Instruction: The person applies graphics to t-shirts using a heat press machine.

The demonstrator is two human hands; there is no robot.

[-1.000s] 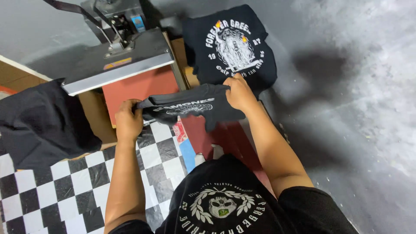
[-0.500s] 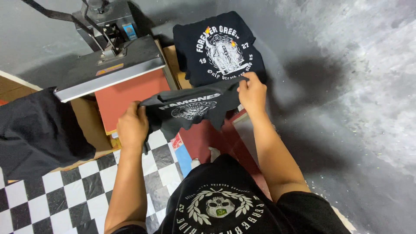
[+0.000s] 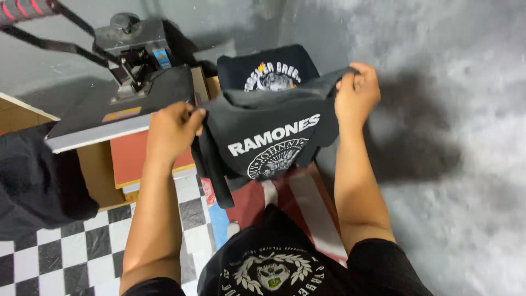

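Note:
A black t-shirt (image 3: 268,137) with a white round print hangs in the air between my two hands, its printed front facing me. My left hand (image 3: 171,129) grips its left shoulder and my right hand (image 3: 356,93) grips its right shoulder, higher up. Behind it lies another dark printed t-shirt (image 3: 268,68), partly hidden. The lifted shirt hangs beside the open heat press (image 3: 126,104) and its orange lower pad (image 3: 129,156).
Dark cloth (image 3: 38,181) lies at the left over a checkered black-and-white surface (image 3: 87,246). A red and white surface (image 3: 296,203) shows under the shirt. Grey concrete floor (image 3: 449,164) spreads to the right. The press handle (image 3: 27,11) sticks out top left.
Both hands have lifted the folded black shirt and spread it open, so its print now faces me. My right hand went up and right.

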